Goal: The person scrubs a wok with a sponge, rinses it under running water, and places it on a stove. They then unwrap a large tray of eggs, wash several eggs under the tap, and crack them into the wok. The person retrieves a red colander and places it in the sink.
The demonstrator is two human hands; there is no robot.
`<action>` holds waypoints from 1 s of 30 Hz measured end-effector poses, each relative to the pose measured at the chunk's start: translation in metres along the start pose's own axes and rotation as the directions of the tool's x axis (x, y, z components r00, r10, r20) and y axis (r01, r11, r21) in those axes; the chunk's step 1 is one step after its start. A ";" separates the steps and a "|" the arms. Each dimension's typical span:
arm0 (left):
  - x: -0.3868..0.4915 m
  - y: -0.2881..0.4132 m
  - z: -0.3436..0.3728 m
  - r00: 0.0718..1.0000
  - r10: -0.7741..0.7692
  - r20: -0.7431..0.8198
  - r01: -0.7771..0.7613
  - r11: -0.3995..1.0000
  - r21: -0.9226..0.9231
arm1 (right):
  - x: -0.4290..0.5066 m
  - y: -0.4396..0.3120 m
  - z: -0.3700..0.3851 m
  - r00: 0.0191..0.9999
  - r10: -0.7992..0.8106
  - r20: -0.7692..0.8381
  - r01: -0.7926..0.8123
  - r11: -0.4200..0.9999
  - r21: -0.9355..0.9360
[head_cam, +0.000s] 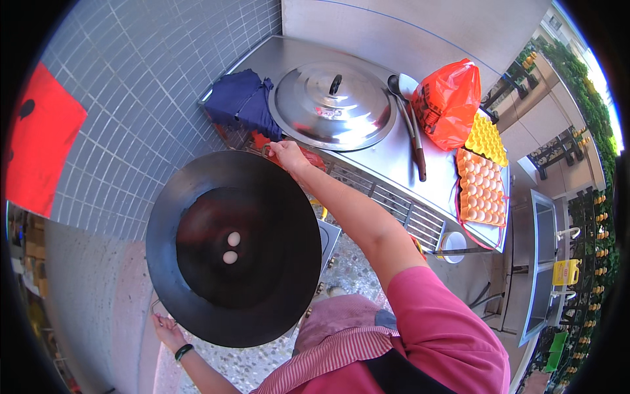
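Observation:
A large dark wok (256, 320) is held between my two hands, beside the grey tiled wall. Two pale eggs (232, 247) lie together at its bottom. My right hand (288, 155) has its fingers around the wire handle on the wok's upper edge, close to the metal table. At the opposite edge, my left hand (169, 334), with a dark bangle on its wrist, grips the other wire handle (156, 308). Part of a metal stove (329, 241) shows from under the wok's right side.
The metal table (374, 165) bears a domed steel lid (334, 106), dark blue cloth (241, 101), a ladle (401, 103), a red plastic bag (448, 103) and a tray of several eggs (482, 189). A white bucket (452, 246) stands below. Sinks (539, 271) are at right.

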State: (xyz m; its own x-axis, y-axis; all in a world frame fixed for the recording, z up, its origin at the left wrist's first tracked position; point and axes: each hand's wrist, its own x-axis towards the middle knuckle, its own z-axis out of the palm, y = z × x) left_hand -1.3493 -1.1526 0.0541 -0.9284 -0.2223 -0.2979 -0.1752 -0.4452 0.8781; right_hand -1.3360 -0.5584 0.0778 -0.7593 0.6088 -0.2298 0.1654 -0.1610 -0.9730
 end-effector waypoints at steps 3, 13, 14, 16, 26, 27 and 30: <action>0.006 -0.006 -0.007 0.993 0.017 -0.116 -0.013 0.999 0.036 | 0.007 0.008 -0.002 1.000 -0.021 0.014 0.022 0.996 -0.082; -0.008 -0.009 0.003 0.992 0.053 -0.111 -0.002 0.907 0.420 | -0.036 -0.007 -0.090 0.919 -0.385 0.083 0.379 0.810 -0.448; -0.013 -0.006 0.007 0.993 0.048 -0.104 -0.001 0.911 0.413 | -0.054 -0.015 -0.100 0.942 -0.324 0.091 0.328 0.822 -0.465; -0.022 0.000 0.011 0.996 0.045 -0.072 -0.014 0.923 0.385 | -0.092 -0.029 -0.101 0.908 -0.393 0.146 0.414 0.783 -0.464; -0.015 0.005 -0.073 0.980 0.185 0.078 -0.200 0.887 0.415 | -0.304 -0.088 0.149 0.767 -0.568 0.298 0.641 0.672 -0.370; -0.013 0.010 -0.094 0.988 0.117 0.099 -0.150 0.873 0.464 | -0.320 -0.093 0.185 0.757 -0.578 0.305 0.653 0.686 -0.321; 0.005 0.022 -0.154 0.951 0.296 0.091 -0.300 0.812 0.500 | -0.364 -0.105 0.277 0.730 -0.582 0.359 0.671 0.710 -0.213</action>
State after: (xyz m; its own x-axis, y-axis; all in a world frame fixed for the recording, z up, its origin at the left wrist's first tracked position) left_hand -1.3071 -1.2969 0.0149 -0.9644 -0.2643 0.0104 -0.0274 0.1388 0.9899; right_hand -1.2510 -0.9782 0.2699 -0.8761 0.2592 0.4064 -0.2580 0.4600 -0.8496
